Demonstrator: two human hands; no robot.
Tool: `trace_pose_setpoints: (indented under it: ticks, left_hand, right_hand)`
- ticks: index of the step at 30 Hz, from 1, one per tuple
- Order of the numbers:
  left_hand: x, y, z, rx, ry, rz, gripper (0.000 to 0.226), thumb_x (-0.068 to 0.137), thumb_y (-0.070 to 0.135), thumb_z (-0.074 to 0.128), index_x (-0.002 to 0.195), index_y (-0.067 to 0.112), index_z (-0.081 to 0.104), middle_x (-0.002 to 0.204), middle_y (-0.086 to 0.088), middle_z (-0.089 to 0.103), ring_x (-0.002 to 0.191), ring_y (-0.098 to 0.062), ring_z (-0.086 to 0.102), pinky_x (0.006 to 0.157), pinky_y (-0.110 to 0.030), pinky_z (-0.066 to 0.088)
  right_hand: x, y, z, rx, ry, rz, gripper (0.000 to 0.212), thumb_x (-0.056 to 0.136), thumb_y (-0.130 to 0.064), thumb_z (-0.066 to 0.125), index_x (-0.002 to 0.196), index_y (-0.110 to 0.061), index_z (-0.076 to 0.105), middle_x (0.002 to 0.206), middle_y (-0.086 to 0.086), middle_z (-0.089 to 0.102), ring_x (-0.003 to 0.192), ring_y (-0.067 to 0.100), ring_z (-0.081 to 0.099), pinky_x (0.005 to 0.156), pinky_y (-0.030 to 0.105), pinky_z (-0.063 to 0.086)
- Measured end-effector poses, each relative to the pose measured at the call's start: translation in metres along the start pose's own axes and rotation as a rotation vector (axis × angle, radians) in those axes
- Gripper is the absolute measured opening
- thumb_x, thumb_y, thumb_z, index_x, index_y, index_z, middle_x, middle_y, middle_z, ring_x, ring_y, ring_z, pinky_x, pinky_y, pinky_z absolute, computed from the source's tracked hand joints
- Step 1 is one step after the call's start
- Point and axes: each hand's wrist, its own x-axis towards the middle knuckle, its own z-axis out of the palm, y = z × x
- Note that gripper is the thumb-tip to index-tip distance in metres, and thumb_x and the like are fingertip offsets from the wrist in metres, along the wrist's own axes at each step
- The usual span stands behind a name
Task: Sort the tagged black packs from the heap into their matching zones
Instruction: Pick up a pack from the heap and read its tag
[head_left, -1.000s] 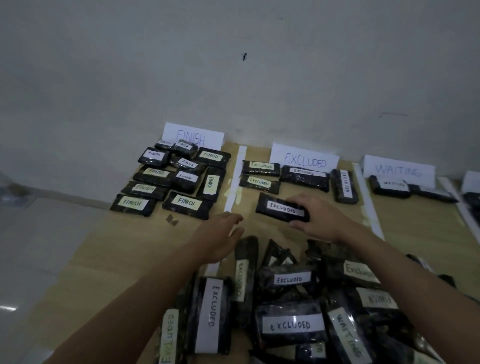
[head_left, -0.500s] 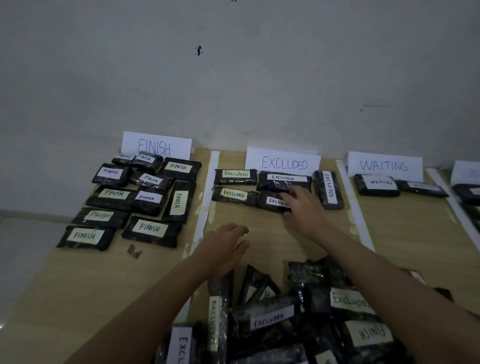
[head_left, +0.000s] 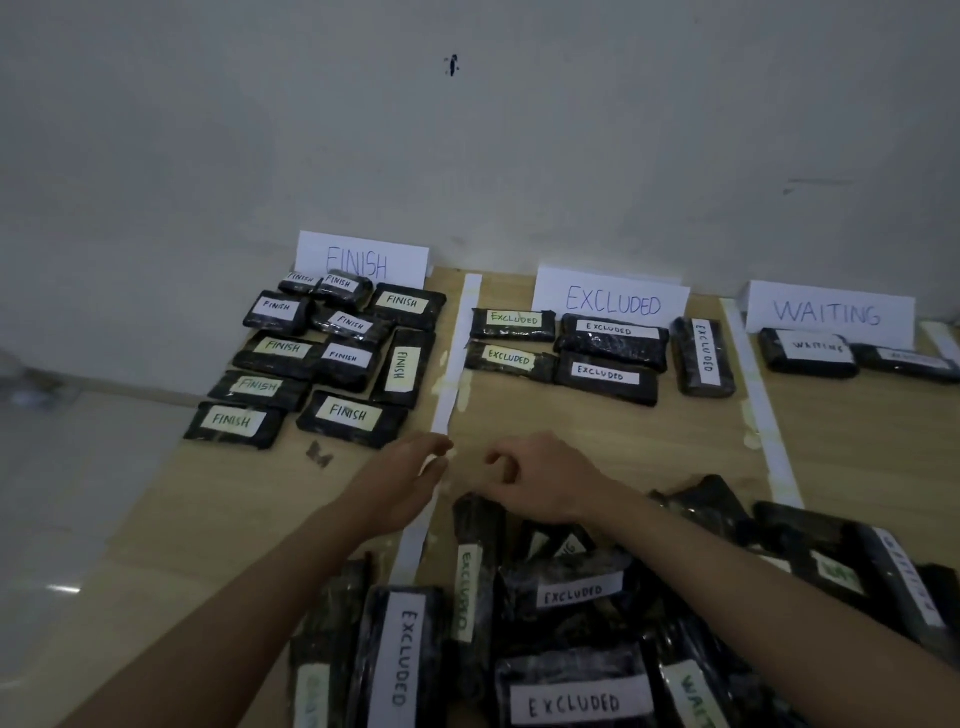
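Both hands hover over the table just past the far edge of the heap, holding nothing. The left hand lies with fingers fairly straight and relaxed over the white strip that divides the first two zones. The right hand sits just beside it, fingers loosely curled around nothing, directly above the top of an upright pack in the heap. The heap fills the near table under both forearms: black packs piled at all angles, most readable tags saying EXCLUDED, a couple WAITING; the count cannot be told. Farther off, ten packs tagged FINISH lie clustered, some overlapping, before the FINISH sign. Five EXCLUDED packs lie before the EXCLUDED sign, one turned lengthwise at the right. Beyond a second strip, two WAITING packs rest before the WAITING sign.
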Motion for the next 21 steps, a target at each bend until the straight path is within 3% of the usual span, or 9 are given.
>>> trace_pose_setpoints:
  ticks: [2, 4, 9, 14, 16, 18, 21]
  left_hand:
    - [-0.009, -0.003, 0.002, -0.036, 0.003, -0.016, 0.035, 0.098, 0.022, 0.039, 0.129, 0.011, 0.049, 0.130, -0.006, 0.054, 0.119, -0.019, 0.050, 0.097, -0.029, 0.040]
    - [-0.015, -0.004, 0.003, -0.090, 0.013, -0.036, 0.035, 0.098, 0.023, 0.041, 0.129, 0.010, 0.050, 0.127, -0.006, 0.056, 0.115, -0.018, 0.052, 0.093, -0.025, 0.041]
    - [-0.026, -0.001, 0.004, -0.443, 0.026, -0.137, 0.034, 0.093, 0.025, 0.051, 0.125, 0.013, 0.052, 0.106, -0.001, 0.062, 0.094, -0.014, 0.061, 0.069, -0.017, 0.045]
    - [-0.023, 0.020, -0.003, -0.729, -0.079, -0.049, 0.022, 0.089, 0.020, 0.058, 0.110, 0.024, 0.057, 0.102, 0.000, 0.067, 0.088, -0.011, 0.066, 0.066, -0.018, 0.051]
    - [-0.018, 0.030, -0.006, -0.835, -0.062, -0.031, 0.020, 0.088, 0.016, 0.060, 0.107, 0.021, 0.060, 0.105, -0.005, 0.068, 0.090, -0.014, 0.067, 0.068, -0.019, 0.053]
    - [-0.011, 0.039, -0.008, -0.899, -0.014, -0.061, 0.019, 0.086, 0.015, 0.062, 0.105, 0.017, 0.059, 0.104, -0.007, 0.066, 0.090, -0.017, 0.067, 0.067, -0.021, 0.055]
    - [0.001, 0.051, 0.000, -0.987, 0.085, -0.137, 0.027, 0.083, 0.012, 0.065, 0.108, 0.010, 0.056, 0.101, -0.009, 0.064, 0.089, -0.019, 0.066, 0.065, -0.026, 0.057]
  right_hand:
    - [0.002, -0.009, 0.012, -0.065, -0.094, 0.043, 0.045, 0.083, -0.049, 0.061, 0.104, -0.009, 0.062, 0.096, 0.008, 0.065, 0.085, 0.023, 0.060, 0.075, 0.036, 0.052]
    - [0.004, -0.010, 0.018, 0.011, -0.113, 0.058, 0.039, 0.081, -0.041, 0.068, 0.101, -0.008, 0.064, 0.098, 0.009, 0.065, 0.086, 0.022, 0.060, 0.077, 0.034, 0.052]
    - [0.003, -0.004, 0.007, 0.453, 0.178, 0.169, 0.010, 0.077, -0.017, 0.074, 0.086, -0.018, 0.070, 0.086, 0.000, 0.067, 0.080, 0.013, 0.061, 0.068, 0.020, 0.044]
    - [-0.001, -0.006, -0.014, 0.805, 0.379, 0.159, 0.018, 0.081, -0.010, 0.070, 0.098, -0.015, 0.064, 0.090, 0.003, 0.066, 0.076, 0.012, 0.060, 0.055, 0.015, 0.049]
    - [-0.001, -0.009, -0.020, 0.921, 0.448, 0.167, 0.029, 0.081, -0.014, 0.071, 0.107, -0.015, 0.059, 0.096, 0.003, 0.066, 0.084, 0.014, 0.063, 0.063, 0.020, 0.054]
    - [0.000, -0.010, -0.020, 0.906, 0.556, 0.170, 0.040, 0.077, -0.022, 0.074, 0.112, -0.019, 0.055, 0.101, -0.001, 0.064, 0.092, 0.013, 0.063, 0.072, 0.025, 0.056]
    - [0.002, -0.015, -0.015, 0.727, 0.630, 0.184, 0.047, 0.073, -0.031, 0.078, 0.112, -0.025, 0.052, 0.103, -0.007, 0.059, 0.093, 0.010, 0.060, 0.073, 0.024, 0.053]
